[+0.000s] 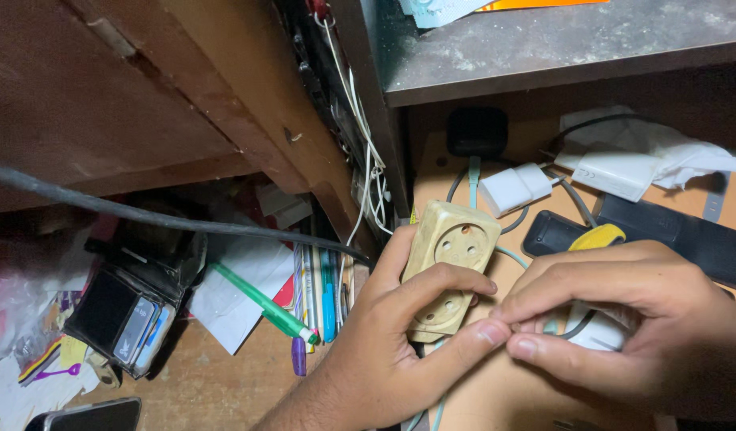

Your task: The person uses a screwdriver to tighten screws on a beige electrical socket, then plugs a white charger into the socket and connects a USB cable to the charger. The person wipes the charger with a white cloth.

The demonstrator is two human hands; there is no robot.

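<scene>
Clutter covers the brown wooden desk surface (216, 383) under a dark wooden shelf: I note a black open wallet (132, 307) at far left, then a green plastic pen (264, 302) lying on white paper. Left hand (384, 351) is curled around a yellowed beige plastic multi-socket block (447, 267), thumb tip meeting the right hand (615, 319). Right fingers are closed over a white plug adapter (603, 331) with a grey cable. White charger (515, 187) sits behind.

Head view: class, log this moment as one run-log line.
left hand: grips beige socket block | right hand: covers white plug | fingertips meet | green pen left
</scene>
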